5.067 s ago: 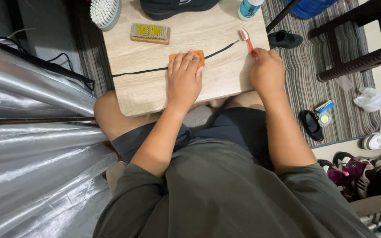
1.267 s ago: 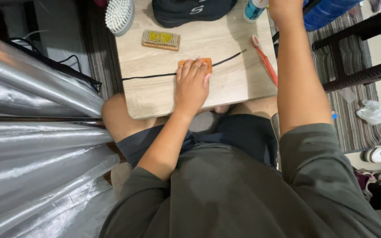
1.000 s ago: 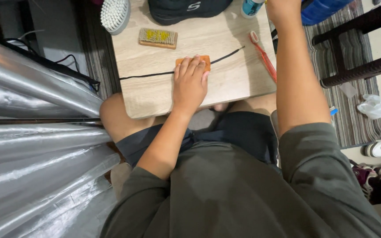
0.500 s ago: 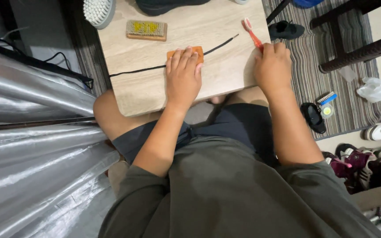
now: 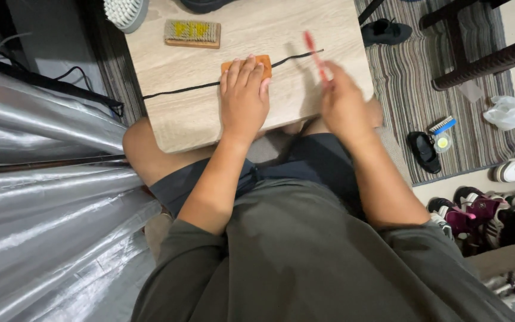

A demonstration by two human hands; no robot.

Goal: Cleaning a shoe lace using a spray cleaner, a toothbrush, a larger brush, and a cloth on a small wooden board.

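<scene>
Here, 2 hands, 1 toothbrush, 1 orange block, 1 black cord. Left hand (image 5: 244,98) lay flat, fingers apart, pressing the orange block (image 5: 261,61) on the cord (image 5: 186,90). Right hand (image 5: 342,101) was clamped on the red toothbrush (image 5: 313,52), blurred, just right of it. Beyond the left hand: 2 brushes (image 5: 192,33), w/ nothing between.
</scene>
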